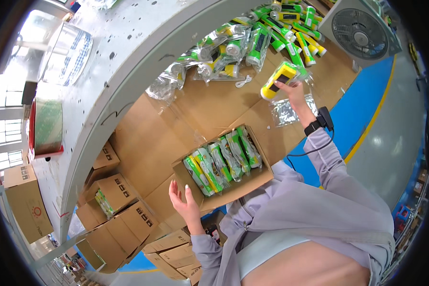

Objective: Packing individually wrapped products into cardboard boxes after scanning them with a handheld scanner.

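Note:
My right hand grips a yellow solar flashlight with a dark panel on its side. Beneath it, a clear plastic bag lies on the cardboard-covered work surface. My left hand is open, fingers apart, at the left near corner of an open carton. Inside that carton, several bagged packs in green and yellow stand side by side. Beyond my hands lies a heap of green and yellow flashlights, and left of it are bagged flashlights.
A box fan stands at the far right. Along the left curves a grey metal shelf edge, with a tape roll on it. Several brown cartons sit at the lower left. A white cable lies near the bagged flashlights.

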Tool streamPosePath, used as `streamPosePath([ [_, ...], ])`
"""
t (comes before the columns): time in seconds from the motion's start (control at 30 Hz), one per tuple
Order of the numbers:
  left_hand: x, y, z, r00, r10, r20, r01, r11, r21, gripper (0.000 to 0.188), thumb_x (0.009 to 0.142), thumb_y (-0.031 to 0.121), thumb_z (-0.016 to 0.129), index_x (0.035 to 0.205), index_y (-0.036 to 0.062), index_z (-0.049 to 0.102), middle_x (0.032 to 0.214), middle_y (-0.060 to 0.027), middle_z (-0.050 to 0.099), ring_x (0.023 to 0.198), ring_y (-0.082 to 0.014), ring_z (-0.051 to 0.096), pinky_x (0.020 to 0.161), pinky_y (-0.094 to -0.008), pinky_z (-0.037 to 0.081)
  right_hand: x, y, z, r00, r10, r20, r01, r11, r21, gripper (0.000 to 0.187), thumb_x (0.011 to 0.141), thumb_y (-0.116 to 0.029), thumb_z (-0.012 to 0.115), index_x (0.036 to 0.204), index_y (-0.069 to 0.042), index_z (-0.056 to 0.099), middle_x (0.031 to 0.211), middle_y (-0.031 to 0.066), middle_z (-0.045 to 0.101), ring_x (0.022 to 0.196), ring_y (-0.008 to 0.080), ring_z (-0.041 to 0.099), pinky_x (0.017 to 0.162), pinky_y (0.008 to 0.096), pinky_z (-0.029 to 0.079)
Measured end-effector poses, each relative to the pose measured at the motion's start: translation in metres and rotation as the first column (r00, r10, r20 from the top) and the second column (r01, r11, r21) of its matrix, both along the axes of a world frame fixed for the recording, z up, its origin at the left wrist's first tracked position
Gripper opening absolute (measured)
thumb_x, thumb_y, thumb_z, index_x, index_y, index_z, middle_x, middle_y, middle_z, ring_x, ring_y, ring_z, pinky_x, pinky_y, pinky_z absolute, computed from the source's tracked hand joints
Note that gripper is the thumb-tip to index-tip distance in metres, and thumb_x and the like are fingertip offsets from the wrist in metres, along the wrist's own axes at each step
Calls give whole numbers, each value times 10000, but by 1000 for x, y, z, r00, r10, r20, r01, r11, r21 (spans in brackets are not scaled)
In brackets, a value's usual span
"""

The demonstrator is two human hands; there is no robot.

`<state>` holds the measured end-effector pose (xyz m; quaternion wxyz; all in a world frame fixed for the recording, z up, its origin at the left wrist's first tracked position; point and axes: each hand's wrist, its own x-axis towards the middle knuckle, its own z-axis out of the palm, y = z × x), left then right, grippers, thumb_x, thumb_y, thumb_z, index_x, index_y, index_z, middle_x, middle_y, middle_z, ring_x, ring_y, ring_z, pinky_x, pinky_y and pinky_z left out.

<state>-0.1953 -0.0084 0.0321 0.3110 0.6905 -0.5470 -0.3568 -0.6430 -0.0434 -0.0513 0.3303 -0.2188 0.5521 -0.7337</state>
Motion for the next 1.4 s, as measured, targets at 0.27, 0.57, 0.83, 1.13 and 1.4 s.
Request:
streamPosePath([
  [0.27,-29,-3,40,955,-279,-100,250,940,-231,384,820,91,595,1178,-13,506,1233,-160,516,1191,-282,457,1004,-401,335,46,37,31,990,-140,30,140,990,15,288,708,-45,762,957,13,629,931,50,653,815,111,607,780,267,464],
  [0.57,-17,7,55,881,-431,-193,367,882,-295,352,827,90,603,1154,-11,518,1192,-155,532,1199,-280,460,991,-393,364,76,39,62,888,-32,458,181,941,-287,277,837,-155,662,1076,-48,570,1011,35,625,931,136,593,814,280,464],
  [0.83,-37,11,74,374,-329,-867,657,754,-3,443,901,119,548,1293,4,378,1189,-106,519,1025,-162,535,897,-304,425,208,69,137,610,657,442,-620,744,-251,313,926,-227,533,1149,-7,522,1096,115,619,976,191,618,880,340,499],
  [1.13,-47,30,33,726,-636,-261,615,771,-165,604,794,56,608,1286,-5,263,1071,-217,552,990,-359,586,806,-409,484,267,86,125,865,447,226,-497,822,278,340,924,-241,550,1178,-27,481,1037,20,562,958,65,514,829,240,420],
  [1.4,-58,51,42,632,-772,64,774,626,-96,833,778,246,676,1323,-122,166,1090,-286,457,953,-414,532,764,-415,484,250,79,115,842,532,86,-519,759,393,352,849,-172,629,1137,-30,486,939,21,580,855,87,546,737,230,451],
])
